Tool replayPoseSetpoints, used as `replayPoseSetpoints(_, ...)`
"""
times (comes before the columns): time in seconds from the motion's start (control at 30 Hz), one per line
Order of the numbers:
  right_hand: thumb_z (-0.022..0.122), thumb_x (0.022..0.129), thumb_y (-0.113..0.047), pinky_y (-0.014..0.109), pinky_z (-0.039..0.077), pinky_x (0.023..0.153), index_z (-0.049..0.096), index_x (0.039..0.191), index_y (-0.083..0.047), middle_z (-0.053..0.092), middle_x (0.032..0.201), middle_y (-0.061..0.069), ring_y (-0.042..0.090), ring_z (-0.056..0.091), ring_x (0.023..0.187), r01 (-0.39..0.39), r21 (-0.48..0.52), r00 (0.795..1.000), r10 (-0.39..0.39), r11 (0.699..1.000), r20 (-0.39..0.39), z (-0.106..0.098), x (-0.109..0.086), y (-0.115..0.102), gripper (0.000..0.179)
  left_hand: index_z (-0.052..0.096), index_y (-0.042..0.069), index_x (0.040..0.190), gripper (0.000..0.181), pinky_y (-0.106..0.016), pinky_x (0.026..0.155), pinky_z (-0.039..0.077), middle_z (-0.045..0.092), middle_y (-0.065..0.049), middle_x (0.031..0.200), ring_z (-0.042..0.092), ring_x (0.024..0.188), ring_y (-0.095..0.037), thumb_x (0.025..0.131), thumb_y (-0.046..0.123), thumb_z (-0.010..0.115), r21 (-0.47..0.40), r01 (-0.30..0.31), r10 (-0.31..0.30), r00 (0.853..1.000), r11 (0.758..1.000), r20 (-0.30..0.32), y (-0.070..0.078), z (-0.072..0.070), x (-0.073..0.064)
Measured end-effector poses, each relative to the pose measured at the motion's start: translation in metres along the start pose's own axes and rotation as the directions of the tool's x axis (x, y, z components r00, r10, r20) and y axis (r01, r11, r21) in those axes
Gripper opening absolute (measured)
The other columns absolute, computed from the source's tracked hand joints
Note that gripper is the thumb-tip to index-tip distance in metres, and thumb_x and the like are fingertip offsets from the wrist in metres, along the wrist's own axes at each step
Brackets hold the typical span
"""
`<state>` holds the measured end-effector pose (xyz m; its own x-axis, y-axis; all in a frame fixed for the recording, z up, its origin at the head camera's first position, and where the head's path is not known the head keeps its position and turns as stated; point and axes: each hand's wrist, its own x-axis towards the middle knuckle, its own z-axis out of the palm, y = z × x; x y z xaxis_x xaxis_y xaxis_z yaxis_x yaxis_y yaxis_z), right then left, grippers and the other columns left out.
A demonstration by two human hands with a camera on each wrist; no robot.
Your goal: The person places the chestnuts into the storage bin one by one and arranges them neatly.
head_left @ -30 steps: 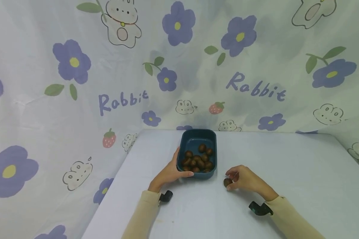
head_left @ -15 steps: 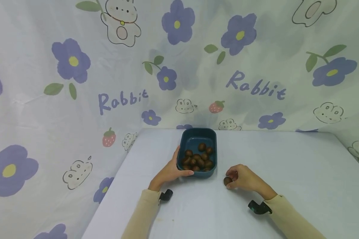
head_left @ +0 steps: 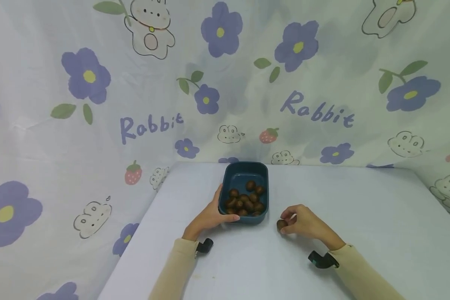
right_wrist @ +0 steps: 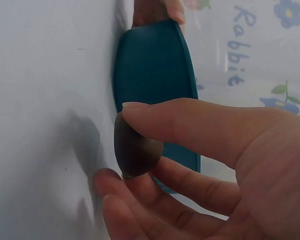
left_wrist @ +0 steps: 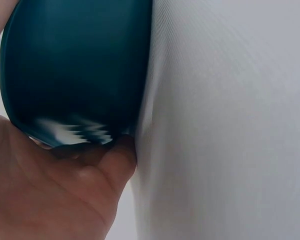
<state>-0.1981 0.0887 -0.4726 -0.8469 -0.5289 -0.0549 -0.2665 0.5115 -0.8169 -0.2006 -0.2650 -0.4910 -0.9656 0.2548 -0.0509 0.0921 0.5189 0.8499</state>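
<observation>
A dark teal rectangular box point(head_left: 243, 166) stands on the white table with several brown chestnuts point(head_left: 243, 202) piled mostly in its near half. My left hand point(head_left: 209, 216) grips the near left corner of this box, the thumb lying across the front wall and the fingers along the left side. Just right of the box, my right hand point(head_left: 303, 223) pinches a single chestnut point(right_wrist: 137, 145) between thumb and fingers, close over the cloth. In the right wrist view, the chestnut's small tip points down toward the curled lower fingers. The left fingers are partly hidden by the box.
White cloth covers the table point(head_left: 341, 200). A curtain point(head_left: 247, 83) printed with flowers and rabbits hangs behind the table and along its left side. Small black cameras point(head_left: 323, 260) are strapped at both wrists.
The chestnut in my right hand has moved very slightly away from me and shows a browner face. The left hand and box stay put; the whole head view has shifted a little.
</observation>
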Motion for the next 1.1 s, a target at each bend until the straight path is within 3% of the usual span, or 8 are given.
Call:
replayPoseSetpoints(0.4,0.087,0.079,-0.009,0.026,0.054,0.067,0.073,0.108,0.001,0.07,0.104,0.011,0.018,0.067,0.088,-0.034,0.058,0.999,0.034,0.998,0.001,-0.0033,0.0043,-0.0063,0.033,-0.008,0.025,0.167,0.137,-0.066,0.124,0.024,0.017,-0.009,0.174,0.027,0.158,-0.035,0.075,0.053,0.089,-0.015,-0.018,0.018,1.0,1.0,-0.009,-0.0042,-0.0024,0.0012)
replayPoseSetpoints(0.73,0.084,0.085,-0.013,0.024,0.057,0.071,0.073,0.116,0.003,0.074,0.109,0.017,0.017,0.07,0.09,0.13,0.058,0.989,-0.125,0.99,-0.079,-0.0073,0.0065,-0.0059,0.036,-0.01,0.03,0.167,0.136,-0.066,0.124,0.025,0.016,-0.01,0.174,0.026,0.158,-0.036,0.075,0.056,0.088,-0.004,0.0,0.0,1.0,1.0,-0.003,-0.0049,-0.0031,0.0033)
replayPoseSetpoints(0.93,0.083,0.087,-0.012,0.022,0.059,0.078,0.073,0.118,0.001,0.074,0.115,0.018,0.023,0.072,0.098,0.162,0.111,0.977,-0.143,0.981,-0.158,-0.0083,0.0043,-0.0084,0.035,-0.01,0.029,0.167,0.137,-0.066,0.124,0.025,0.014,-0.01,0.175,0.024,0.159,-0.036,0.075,0.056,0.088,-0.001,-0.003,0.003,1.0,1.0,0.003,-0.0038,-0.0025,0.005)
replayPoseSetpoints(1.1,0.082,0.088,-0.009,0.021,0.06,0.08,0.073,0.119,0.001,0.074,0.114,0.02,0.017,0.073,0.098,0.169,0.157,0.966,-0.132,0.973,-0.222,-0.0094,0.0036,-0.0083,0.034,-0.011,0.029,0.167,0.138,-0.064,0.125,0.025,0.014,-0.007,0.175,0.024,0.159,-0.033,0.074,0.056,0.089,-0.004,-0.011,0.011,1.0,1.0,0.017,-0.0052,-0.0014,0.0056)
